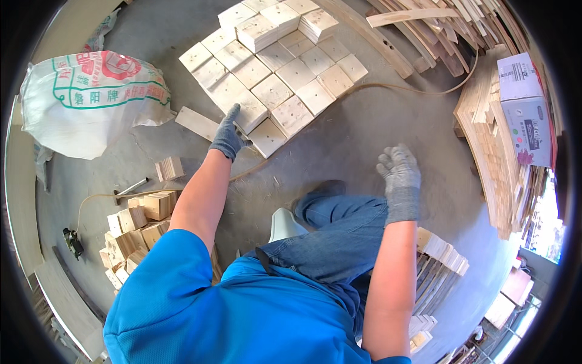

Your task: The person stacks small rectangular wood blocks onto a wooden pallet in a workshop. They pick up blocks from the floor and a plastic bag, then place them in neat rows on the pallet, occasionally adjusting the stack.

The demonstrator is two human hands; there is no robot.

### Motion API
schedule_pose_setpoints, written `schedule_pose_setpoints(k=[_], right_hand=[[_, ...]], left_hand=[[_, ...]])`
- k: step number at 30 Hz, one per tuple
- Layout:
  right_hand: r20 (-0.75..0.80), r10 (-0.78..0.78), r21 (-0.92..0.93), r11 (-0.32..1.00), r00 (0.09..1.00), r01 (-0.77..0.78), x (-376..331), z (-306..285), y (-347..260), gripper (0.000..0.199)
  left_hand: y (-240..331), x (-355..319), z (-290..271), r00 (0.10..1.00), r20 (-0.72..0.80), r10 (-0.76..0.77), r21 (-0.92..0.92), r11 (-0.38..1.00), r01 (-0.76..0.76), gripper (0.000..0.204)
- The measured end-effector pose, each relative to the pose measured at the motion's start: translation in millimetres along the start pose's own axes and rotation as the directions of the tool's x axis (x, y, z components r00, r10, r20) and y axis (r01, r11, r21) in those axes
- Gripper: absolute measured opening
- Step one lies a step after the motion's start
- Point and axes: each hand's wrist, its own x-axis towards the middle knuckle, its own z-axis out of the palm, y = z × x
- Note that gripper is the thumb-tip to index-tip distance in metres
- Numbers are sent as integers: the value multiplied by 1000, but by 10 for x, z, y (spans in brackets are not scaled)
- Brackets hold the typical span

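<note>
Pale square wooden blocks [295, 73] stand in close rows on the floor ahead of me, some stacked higher at the far side. My left hand [229, 136], in a grey knit glove, is at the near left corner of this group. Its thumb lies along the edge of a wooden block [242, 104] and the fingers curl below it, partly hidden. Beside that hand a lower block [267, 138] forms the nearest corner. My right hand [400, 176], gloved alike, hangs over the floor at the right with fingers loosely bent and nothing in them.
A thin board [197, 123] and a stuffed white sack [97, 103] lie at the left. More blocks [136, 227] are heaped near my left arm. A hose [418, 91] crosses the floor. Curved wood strips [418, 36] and a carton [524, 109] on stacked wood stand right.
</note>
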Motion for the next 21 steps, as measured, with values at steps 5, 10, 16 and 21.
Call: schedule_pose_setpoints(k=[5,10,16,21], right_hand=[[-12,177,-32,984,984,-178,170,69,417,65],[13,199,-160,968,980,-195,220,212,495,66],[53,202,-270,946,978,-181,328,190,589,63],[36,171,-341,928,985,-148,309,203,532,66]], left_hand=[[-107,-119,8,1000,-3,-2,-61,998,1,78],[-712,-253,-55,996,84,42,66,997,-48,80],[-1056,135,-181,986,-137,-99,-136,987,81,73],[-1110,248,-104,992,-75,-105,-187,978,89,53]])
